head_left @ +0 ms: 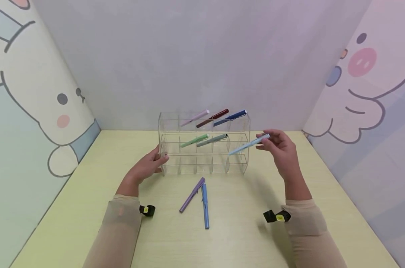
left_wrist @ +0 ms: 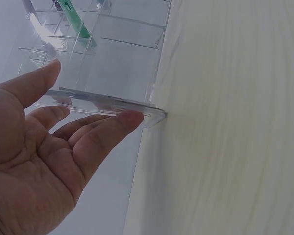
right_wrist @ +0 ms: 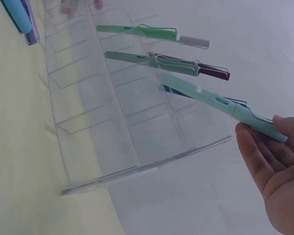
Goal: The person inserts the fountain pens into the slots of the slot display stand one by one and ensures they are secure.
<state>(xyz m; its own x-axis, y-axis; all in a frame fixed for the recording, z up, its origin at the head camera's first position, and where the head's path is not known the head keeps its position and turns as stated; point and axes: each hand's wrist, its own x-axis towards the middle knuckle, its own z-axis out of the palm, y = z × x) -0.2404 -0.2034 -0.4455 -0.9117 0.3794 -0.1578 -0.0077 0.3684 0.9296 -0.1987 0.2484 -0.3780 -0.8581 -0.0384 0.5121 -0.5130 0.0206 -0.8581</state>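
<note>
My right hand pinches a light blue pen by its capped end between thumb and fingers. The pen slants down to the left, its lower end overlapping the rightmost part of the middle tier of a clear acrylic pen rack. At the rack's left side my left hand has its fairly straight fingers against the outer face of the side panel, thumb spread apart. Pink, dark red and dark blue pens lean in the top tier. Green and grey-green pens lean in the middle tier.
In front of the rack, a purple pen and a blue pen lie on the pale wooden table, their upper ends close together. A plain grey wall rises behind, with cartoon-printed walls at both sides.
</note>
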